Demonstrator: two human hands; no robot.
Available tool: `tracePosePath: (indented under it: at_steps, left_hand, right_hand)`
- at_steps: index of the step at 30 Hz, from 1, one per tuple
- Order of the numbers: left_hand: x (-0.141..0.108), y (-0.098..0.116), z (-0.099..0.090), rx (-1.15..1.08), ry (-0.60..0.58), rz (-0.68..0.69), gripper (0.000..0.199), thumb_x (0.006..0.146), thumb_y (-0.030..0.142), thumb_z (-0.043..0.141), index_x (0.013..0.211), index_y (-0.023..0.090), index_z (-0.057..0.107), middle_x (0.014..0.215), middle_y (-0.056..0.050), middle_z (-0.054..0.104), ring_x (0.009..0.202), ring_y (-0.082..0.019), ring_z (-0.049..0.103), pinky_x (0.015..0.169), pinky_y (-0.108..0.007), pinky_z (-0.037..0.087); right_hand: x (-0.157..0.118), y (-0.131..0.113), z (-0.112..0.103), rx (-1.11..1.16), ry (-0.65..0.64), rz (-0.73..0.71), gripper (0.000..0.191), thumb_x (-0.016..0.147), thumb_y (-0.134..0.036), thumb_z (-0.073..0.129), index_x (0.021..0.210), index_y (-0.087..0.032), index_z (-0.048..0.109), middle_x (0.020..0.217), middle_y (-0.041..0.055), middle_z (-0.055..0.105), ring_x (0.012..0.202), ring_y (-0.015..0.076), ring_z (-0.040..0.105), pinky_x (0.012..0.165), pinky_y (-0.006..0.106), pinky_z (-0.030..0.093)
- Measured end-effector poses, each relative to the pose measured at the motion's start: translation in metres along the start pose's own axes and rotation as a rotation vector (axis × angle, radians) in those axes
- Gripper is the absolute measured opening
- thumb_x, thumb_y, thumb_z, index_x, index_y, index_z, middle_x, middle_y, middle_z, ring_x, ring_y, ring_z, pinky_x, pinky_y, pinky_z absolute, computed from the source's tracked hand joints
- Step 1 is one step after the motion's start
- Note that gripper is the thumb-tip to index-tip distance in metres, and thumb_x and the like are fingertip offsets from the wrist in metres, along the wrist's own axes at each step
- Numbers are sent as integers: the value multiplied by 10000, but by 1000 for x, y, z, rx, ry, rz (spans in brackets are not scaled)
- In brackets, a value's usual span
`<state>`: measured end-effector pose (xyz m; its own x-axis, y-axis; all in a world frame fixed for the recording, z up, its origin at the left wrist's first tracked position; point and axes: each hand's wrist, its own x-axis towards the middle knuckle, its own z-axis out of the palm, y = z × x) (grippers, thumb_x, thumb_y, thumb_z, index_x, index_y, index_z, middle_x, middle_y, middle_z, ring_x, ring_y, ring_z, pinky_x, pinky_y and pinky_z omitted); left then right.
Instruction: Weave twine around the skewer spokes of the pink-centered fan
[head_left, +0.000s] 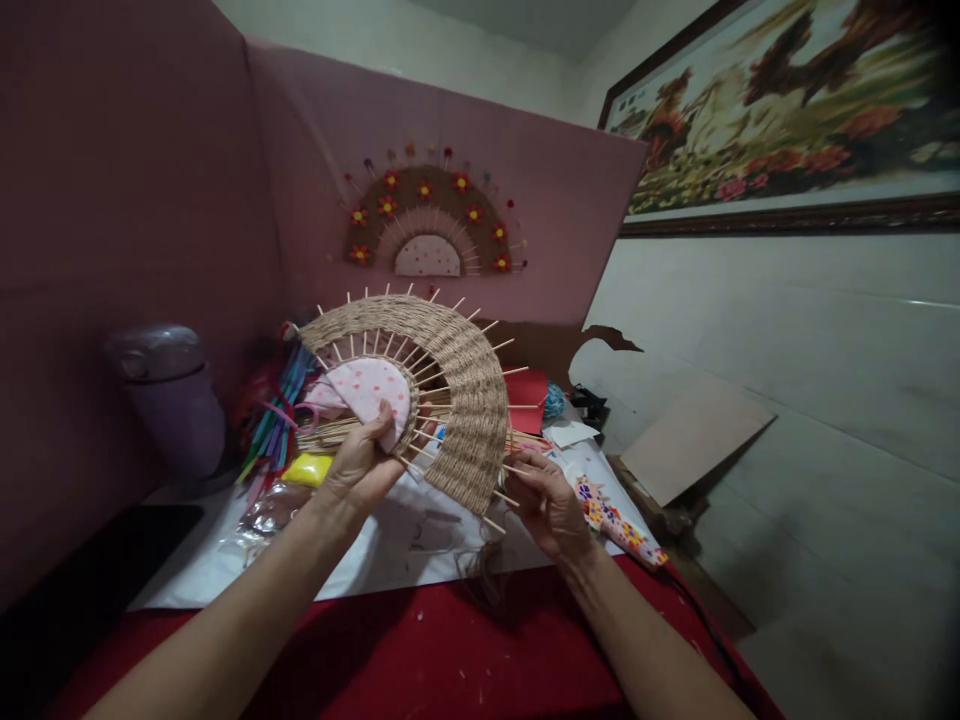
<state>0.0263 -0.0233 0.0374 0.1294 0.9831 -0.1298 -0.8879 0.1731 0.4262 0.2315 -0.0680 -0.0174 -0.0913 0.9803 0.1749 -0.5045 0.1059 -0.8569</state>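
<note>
Centrally, above the middle of the bench (420,640), a half-round woven fan (469,390) was held up in two bare hands. It lay up and to the left of the right hand (544,490), its long axis slanting from the bench's back left toward its front right, so the band's lower end came nearest that hand. The left hand (366,462) pinched the fan's hub (367,385), thumb on top. The right hand's fingers were curled at the stick tips by the band's lower end; whether they pinched a stick or a strand could not be told.

The band was coarse, ribbed, straw-coloured cord, threaded by slim pale sticks (523,407) fanning out like rays. The hub was a smooth half-disc in pale, red-dotted fabric. Loose twine (487,570) hung below, over a white sheet (360,575) and the red cloth along the bench's front edge. Near the left edge stood a rounded purple bottle (176,410).
</note>
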Motion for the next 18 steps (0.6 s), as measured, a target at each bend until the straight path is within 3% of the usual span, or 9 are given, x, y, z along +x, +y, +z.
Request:
tracePosePath:
  at_steps: [8, 12, 15, 18]
  left_hand:
    - [4, -1, -23, -27, 43, 6, 194, 899, 157, 420, 905, 111, 608, 877, -122, 687, 883, -240, 664, 822, -466, 533]
    - [3, 1, -25, -41, 61, 51, 192, 895, 139, 424, 849, 119, 609, 843, -102, 688, 832, -216, 670, 833, -459, 527]
    - [2, 2, -25, -51, 50, 69, 192, 889, 128, 433, 805, 126, 606, 853, -98, 684, 828, -208, 669, 846, -450, 522]
    - [2, 2, -27, -28, 39, 71, 198, 887, 146, 442, 767, 132, 599, 887, -109, 681, 844, -229, 668, 823, -460, 528]
  right_hand:
    - [1, 9, 0, -148, 45, -12, 158, 657, -296, 671, 697, -162, 595, 464, -91, 305, 404, 41, 176, 382, 185, 134]
    - [0, 11, 0, -266, 87, -59, 161, 656, -293, 679, 713, -145, 649, 475, -73, 357, 417, 37, 204, 391, 188, 132]
    - [-3, 13, 1, -442, 119, -137, 165, 695, -306, 662, 748, -153, 694, 496, -44, 445, 436, 58, 304, 403, 195, 211]
    - [-7, 14, 3, -701, 165, -314, 149, 740, -305, 634, 731, -172, 700, 614, 7, 581, 555, 115, 473, 500, 232, 362]
